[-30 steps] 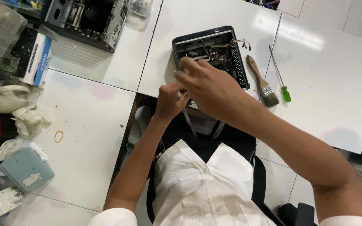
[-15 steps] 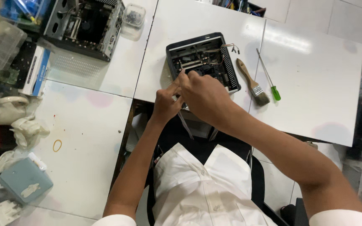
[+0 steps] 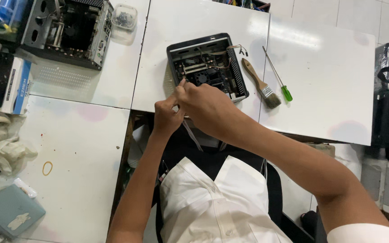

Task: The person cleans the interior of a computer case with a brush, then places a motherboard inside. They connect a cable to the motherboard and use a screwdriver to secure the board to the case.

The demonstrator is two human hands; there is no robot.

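A small black computer case (image 3: pixel 237 72) lies open on the white table (image 3: pixel 320 90), with its board and wires showing. Both my hands meet at its near left corner. My left hand (image 3: pixel 166 119) is curled tight just below the case edge. My right hand (image 3: pixel 205 107) lies over it, one fingertip touching the case rim. A flat grey strip (image 3: pixel 193 137) hangs down from under the hands; the fingers hide its upper end.
A wooden-handled brush (image 3: pixel 260 84) and a green-handled screwdriver (image 3: pixel 279 81) lie right of the case. A larger open computer chassis (image 3: pixel 66 31) and a clear box of small parts (image 3: pixel 124 18) sit at the far left. Boxes, cloths and a yellow rubber band (image 3: pixel 47 168) lie on the left table.
Both hands have stayed pressed together at the case's near edge, shifting only a little. The view itself has drifted slightly.
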